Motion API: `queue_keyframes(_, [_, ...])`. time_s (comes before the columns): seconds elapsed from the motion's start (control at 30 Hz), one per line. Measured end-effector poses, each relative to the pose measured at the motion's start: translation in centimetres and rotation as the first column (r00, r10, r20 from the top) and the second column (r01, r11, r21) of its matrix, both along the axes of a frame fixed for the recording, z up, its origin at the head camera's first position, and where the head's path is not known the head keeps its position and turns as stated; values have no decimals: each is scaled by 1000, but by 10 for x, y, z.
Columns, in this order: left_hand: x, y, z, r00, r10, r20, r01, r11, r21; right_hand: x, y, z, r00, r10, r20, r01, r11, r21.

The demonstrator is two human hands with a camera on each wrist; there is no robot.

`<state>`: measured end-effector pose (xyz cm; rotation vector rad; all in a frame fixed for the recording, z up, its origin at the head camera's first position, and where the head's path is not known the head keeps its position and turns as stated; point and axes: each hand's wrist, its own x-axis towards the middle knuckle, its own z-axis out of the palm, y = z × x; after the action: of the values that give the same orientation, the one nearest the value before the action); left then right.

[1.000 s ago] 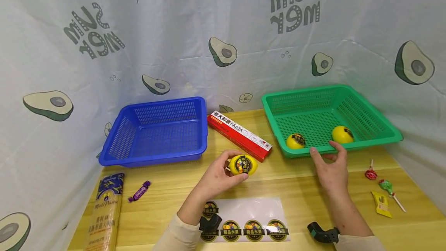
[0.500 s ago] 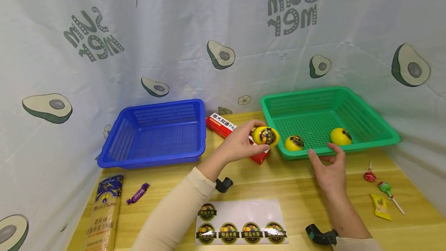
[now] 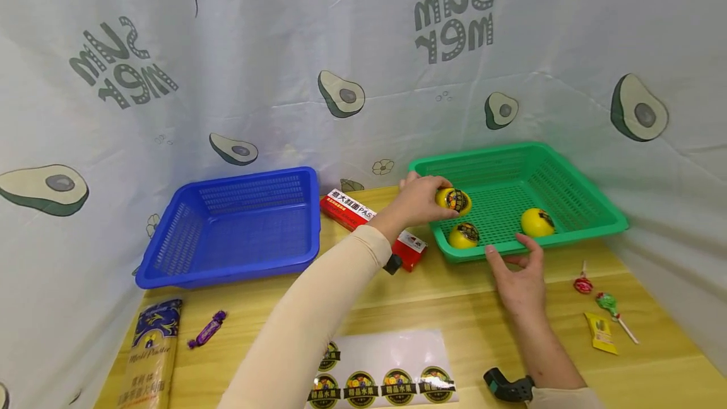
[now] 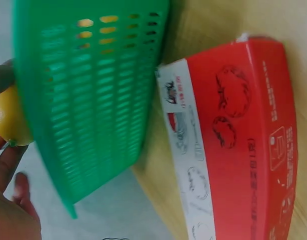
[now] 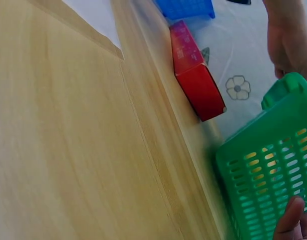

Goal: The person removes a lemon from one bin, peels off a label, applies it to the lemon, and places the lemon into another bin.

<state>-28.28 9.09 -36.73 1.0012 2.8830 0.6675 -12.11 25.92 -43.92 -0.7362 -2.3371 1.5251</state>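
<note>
My left hand (image 3: 419, 199) holds a lemon (image 3: 461, 202) bearing a round black label, over the left side of the green basket (image 3: 591, 232). The left wrist view catches this lemon (image 4: 12, 120) between fingers and thumb, partly behind the basket's wall. Two more labelled yellow fruits lie inside: one fruit (image 3: 462, 237) at the near left corner, another fruit (image 3: 534, 223) farther right by the front wall. My right hand (image 3: 519, 283) grips the basket's front rim, thumb and index finger spread along it; the other fingers are mostly hidden.
A red pasta box (image 3: 410, 250) lies left of the green basket, under my left forearm. A blue basket (image 3: 227, 270) stands left. Nearer are a sticker sheet (image 3: 392, 349), spaghetti pack (image 3: 150, 358), purple candy (image 3: 207, 329), two lollipops (image 3: 606, 302) and a yellow wrapped candy (image 3: 601, 333).
My left hand has carried the lemon right and away from me, from above the table to over the green basket. My right hand has stayed at the basket's rim.
</note>
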Motion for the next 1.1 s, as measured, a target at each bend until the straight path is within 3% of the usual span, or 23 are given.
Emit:
queue_keyframes(0.13, [-3,5,-8,997,71,5,-71,996,-57,3,-6,1,1000,7,-6,-7,1000,-12])
queue_keyframes(0.4, [-1,5,-18,990,142,-7,-142,986,-92,7,-12,-1,999,12,-32,-12,1000,-22])
queue_keyframes(0.53, [-3,-2,-21,986,167,11,-166,984,-69,2,-15,-1,999,27,-37,-29,999,-30])
queue_keyframes(0.7, [1,-18,-23,983,180,39,-182,982,51,-6,-16,-1,998,48,-34,-49,998,-33])
queue_keyframes(0.8, [12,-32,-25,980,191,52,-196,971,139,-11,-15,0,998,46,-35,-48,998,-40])
queue_keyframes(0.93, [39,-53,-30,972,231,43,-235,950,208,-12,-8,1,999,31,-17,-32,999,-36])
queue_keyframes(1.1, [78,-89,-31,939,342,-40,-321,912,256,-12,4,5,999,21,24,-22,1000,19])
